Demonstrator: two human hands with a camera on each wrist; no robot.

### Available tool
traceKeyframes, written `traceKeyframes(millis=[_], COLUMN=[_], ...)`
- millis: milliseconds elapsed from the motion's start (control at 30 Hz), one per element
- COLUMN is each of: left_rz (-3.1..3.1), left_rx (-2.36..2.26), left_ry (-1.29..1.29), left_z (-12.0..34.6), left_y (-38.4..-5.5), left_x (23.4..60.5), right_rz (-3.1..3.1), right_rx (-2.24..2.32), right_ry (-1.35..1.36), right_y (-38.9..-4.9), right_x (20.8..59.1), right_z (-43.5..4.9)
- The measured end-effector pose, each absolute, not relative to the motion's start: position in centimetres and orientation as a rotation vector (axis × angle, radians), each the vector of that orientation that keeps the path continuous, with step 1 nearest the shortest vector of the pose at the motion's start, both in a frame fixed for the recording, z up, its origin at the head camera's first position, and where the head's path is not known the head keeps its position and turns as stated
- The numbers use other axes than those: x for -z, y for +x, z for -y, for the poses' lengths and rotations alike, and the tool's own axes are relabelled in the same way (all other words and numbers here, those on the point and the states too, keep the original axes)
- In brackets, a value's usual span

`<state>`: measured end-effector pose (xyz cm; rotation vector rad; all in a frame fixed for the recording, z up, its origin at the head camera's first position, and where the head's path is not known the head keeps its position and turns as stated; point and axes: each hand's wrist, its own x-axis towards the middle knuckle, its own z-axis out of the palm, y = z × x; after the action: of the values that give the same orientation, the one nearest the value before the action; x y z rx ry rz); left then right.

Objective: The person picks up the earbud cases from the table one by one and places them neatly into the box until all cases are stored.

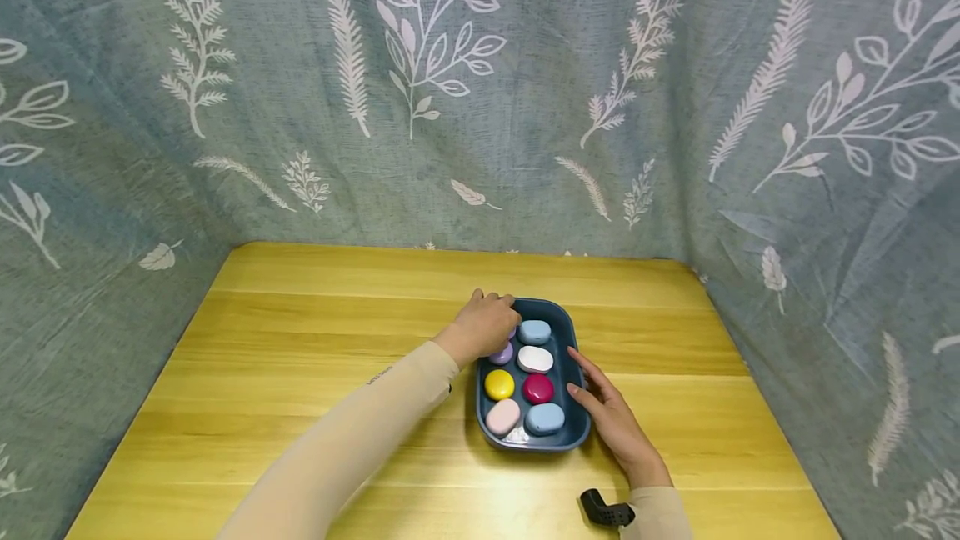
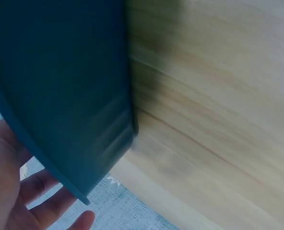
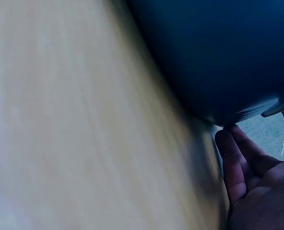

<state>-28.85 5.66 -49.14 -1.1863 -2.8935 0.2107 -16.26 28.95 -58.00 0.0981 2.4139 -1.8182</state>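
Observation:
A dark blue oblong tray [image 1: 517, 446] with rounded corners stands on the table. In it lie two columns of small smooth rounded pieces: light blue [image 1: 535, 332], white [image 1: 536, 359], yellow [image 1: 499, 385], dark pink [image 1: 538, 389], pale pink [image 1: 503, 417], another light blue [image 1: 545, 419] and lilac [image 1: 501, 353]. My left hand [image 1: 486, 325] bends over the tray's far left corner and partly covers the lilac pieces; its fingertips are hidden behind the rim [image 2: 41, 162]. On the right side, my right hand [image 1: 613, 422] holds the tray, thumb over the rim, other fingers [image 3: 235, 167] against the outer wall.
The wooden table [image 1: 322, 307] extends around the tray on every side. A leaf-patterned blue-grey cloth [image 1: 480, 148] hangs behind and at both sides. On the right wrist sits a black curved mount [image 1: 606, 510].

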Motion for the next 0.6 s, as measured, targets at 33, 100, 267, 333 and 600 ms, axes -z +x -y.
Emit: traceKeyframes(millis=[33,100,267,333,600], left_rz=[2.884,2.877,2.899,2.906,2.898], left_rx=[-0.233,-0.269,-0.312,-0.324,-0.350], left_ry=[-1.180,-1.168,-1.141,-1.134,-1.140], left_z=[-5.68,-5.77,-6.18,-6.30,-6.44], left_y=[-28.80,-28.73,-28.64,-28.62,-28.68], left_x=[49.17,49.30,49.65,49.74,49.85], right_rz=[-2.412,-2.410,-2.380,-2.384,-2.385], right_rx=[1.819,1.816,1.838,1.832,1.837], right_ry=[0.093,0.090,0.092,0.094,0.094], right_y=[-16.28,-16.30,-16.22,-16.19,-16.22], right_x=[57.96,57.90,57.80,57.77,57.88], right_z=[-28.92,-28.89,-28.82,-28.79,-28.79])
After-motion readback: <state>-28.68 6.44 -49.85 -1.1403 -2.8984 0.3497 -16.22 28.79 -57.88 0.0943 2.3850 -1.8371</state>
